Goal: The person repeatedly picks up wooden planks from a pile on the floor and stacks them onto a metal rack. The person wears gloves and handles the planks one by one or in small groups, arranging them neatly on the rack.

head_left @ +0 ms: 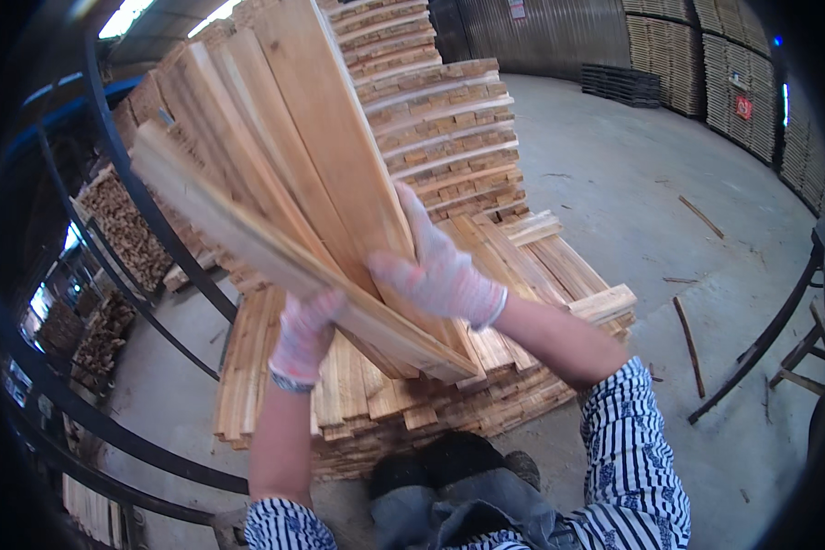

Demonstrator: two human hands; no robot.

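Both my hands wear thin white knit gloves. My left hand (pixel 304 332) grips the underside of a fanned bundle of long pale wooden slats (pixel 275 174) near its lower end. On the bundle's right side my right hand (pixel 435 270) presses flat, fingers spread over the top slat. The slats point up and to the left, raised above a low stack of similar slats (pixel 532 266) lying crosswise in layers in front of me.
A tall stack of layered wood (pixel 440 119) stands behind the low one. More timber stacks (pixel 742 82) line the far wall and left side (pixel 119 225). Dark curved metal bars (pixel 128 174) run at the left, a metal frame (pixel 761 339) at the right. Loose sticks (pixel 687 339) lie on the concrete floor.
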